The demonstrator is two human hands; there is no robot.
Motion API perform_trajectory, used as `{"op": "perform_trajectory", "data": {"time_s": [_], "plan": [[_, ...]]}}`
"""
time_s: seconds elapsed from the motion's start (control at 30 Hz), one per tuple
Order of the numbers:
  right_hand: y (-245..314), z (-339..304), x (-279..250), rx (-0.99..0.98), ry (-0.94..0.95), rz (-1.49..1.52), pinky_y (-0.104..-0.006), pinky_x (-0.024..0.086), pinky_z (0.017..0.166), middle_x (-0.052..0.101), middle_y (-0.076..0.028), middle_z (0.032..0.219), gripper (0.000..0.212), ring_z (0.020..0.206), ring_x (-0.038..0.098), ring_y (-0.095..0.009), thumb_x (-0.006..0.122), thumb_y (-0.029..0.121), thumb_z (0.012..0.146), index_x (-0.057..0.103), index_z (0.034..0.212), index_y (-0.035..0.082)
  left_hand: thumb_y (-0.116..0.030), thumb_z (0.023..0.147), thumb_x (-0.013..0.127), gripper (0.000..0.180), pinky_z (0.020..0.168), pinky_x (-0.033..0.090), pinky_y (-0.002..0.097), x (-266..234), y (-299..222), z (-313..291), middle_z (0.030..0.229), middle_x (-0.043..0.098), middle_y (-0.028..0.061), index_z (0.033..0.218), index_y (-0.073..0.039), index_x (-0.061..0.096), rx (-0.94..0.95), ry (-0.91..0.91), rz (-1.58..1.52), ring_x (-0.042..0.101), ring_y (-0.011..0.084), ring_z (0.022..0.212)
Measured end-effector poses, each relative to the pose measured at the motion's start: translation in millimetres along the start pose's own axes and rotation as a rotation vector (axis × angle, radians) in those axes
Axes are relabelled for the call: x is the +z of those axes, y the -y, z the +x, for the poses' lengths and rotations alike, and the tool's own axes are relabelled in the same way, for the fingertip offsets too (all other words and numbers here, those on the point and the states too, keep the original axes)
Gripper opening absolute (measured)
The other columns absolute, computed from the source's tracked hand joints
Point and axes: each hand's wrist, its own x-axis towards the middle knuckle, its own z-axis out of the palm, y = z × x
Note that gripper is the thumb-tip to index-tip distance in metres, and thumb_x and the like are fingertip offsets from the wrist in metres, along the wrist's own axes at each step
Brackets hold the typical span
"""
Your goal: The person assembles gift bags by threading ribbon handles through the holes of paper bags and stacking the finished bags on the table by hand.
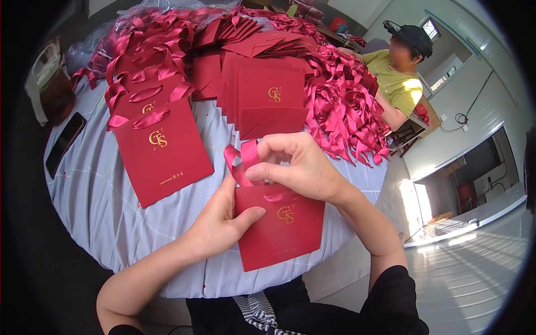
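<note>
A small red paper gift bag (279, 243) with gold print lies near the table's front edge. My left hand (218, 223) is closed on its upper left side, thumb on the front and fingers out of sight behind. Above the bag's top edge, my right hand (307, 167) pinches a shiny red ribbon (249, 152) between thumb and fingers. The ribbon makes a loop beside the fingertips, and a short stretch of it also shows at the bag's mouth.
Finished-looking bags with ribbon handles (167, 162) overlap at the left. Flat red bags (271, 84) are stacked ahead, beside a heap of loose ribbons (346, 111). A phone (66, 144) lies at the left edge of the cloth-covered table (89, 212). Another person (396, 84) sits at far right.
</note>
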Motion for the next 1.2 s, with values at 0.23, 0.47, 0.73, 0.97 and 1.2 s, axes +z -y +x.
{"op": "perform_trajectory", "data": {"time_s": [0.23, 0.47, 0.73, 0.97, 1.2], "plan": [[-24, 13, 11, -0.083, -0.041, -0.058, -0.0236, 0.043, 0.055, 0.057, -0.001, 0.069, 0.016, 0.064, 0.053, -0.005, 0.071, 0.009, 0.081, 0.061, 0.082, -0.002, 0.0, 0.092, 0.057, 0.057, 0.101, 0.044, 0.0334, -4, 9, 0, 0.127, 0.052, 0.0104, 0.14, -0.002, 0.026, -0.108, 0.017, -0.005, 0.053, 0.0175, 0.118], [-27, 12, -10, -0.068, 0.197, -0.412, -0.033, 0.045, 0.068, 0.062, -0.003, 0.078, 0.039, 0.072, 0.055, -0.013, 0.058, 0.035, 0.094, 0.066, 0.095, -0.003, 0.003, 0.091, 0.055, 0.039, 0.092, 0.049, 0.0302, 1, 6, -2, 0.115, 0.059, 0.0119, 0.127, 0.002, 0.039, -0.158, 0.007, -0.021, 0.06, 0.0165, 0.106], [-13, 15, -1, 0.286, 0.263, 0.281, -0.0289, 0.05, 0.077, 0.068, -0.012, 0.097, 0.025, 0.088, 0.064, -0.018, 0.056, 0.021, 0.096, 0.065, 0.103, -0.002, -0.004, 0.092, 0.06, 0.037, 0.094, 0.048, 0.0304, -3, 5, 2, 0.115, 0.061, 0.0096, 0.125, -0.001, 0.042, -0.195, 0.132, -0.033, 0.059, 0.0156, 0.108], [-6, 17, 1, 0.064, 0.161, 0.487, -0.038, 0.053, 0.087, 0.066, -0.022, 0.102, 0.016, 0.098, 0.066, -0.028, 0.053, 0.013, 0.097, 0.05, 0.107, 0.0, -0.005, 0.091, 0.061, 0.037, 0.094, 0.048, 0.0305, -2, 6, 1, 0.114, 0.061, 0.0083, 0.125, -0.002, 0.044, -0.271, 0.102, -0.069, 0.059, 0.015, 0.107], [1, 12, -4, 0.012, 0.069, 0.421, -0.0382, 0.053, 0.087, 0.067, -0.019, 0.099, 0.021, 0.095, 0.067, -0.029, 0.049, 0.017, 0.099, 0.049, 0.113, 0.001, -0.005, 0.091, 0.061, 0.042, 0.096, 0.047, 0.0308, 1, 7, 0, 0.116, 0.061, 0.0095, 0.129, -0.001, 0.043, -0.308, 0.132, -0.087, 0.059, 0.0149, 0.109]]}}
